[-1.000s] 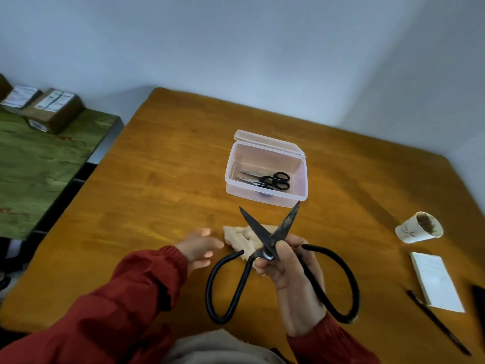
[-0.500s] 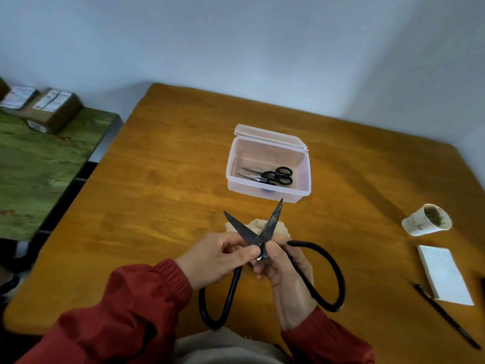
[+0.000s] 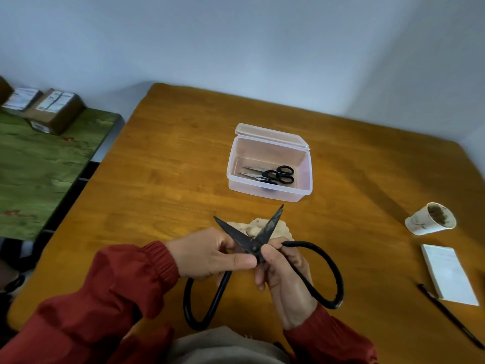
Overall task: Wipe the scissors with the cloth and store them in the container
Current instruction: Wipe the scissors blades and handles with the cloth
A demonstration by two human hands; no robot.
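Large black iron scissors [image 3: 265, 232] with wide loop handles are held above the table, blades spread apart and pointing away from me. My left hand [image 3: 210, 254] grips them at the pivot and left blade. My right hand [image 3: 286, 274] grips the right handle just below the pivot. A beige cloth [image 3: 258, 227] lies on the table behind the blades, partly hidden by them. Beyond it stands an open clear plastic container [image 3: 270, 190] with small black-handled scissors [image 3: 273, 176] inside.
On the wooden table [image 3: 162, 179] to the right are a dirty paper cup [image 3: 430, 219] on its side, a white notepad [image 3: 448, 274] and a black pen [image 3: 448, 315]. A green table [image 3: 39, 166] with cardboard boxes [image 3: 56, 110] stands at the left.
My left hand moved from the table beside the cloth onto the scissors' pivot. The scissors shifted slightly left and lower, blades still spread.
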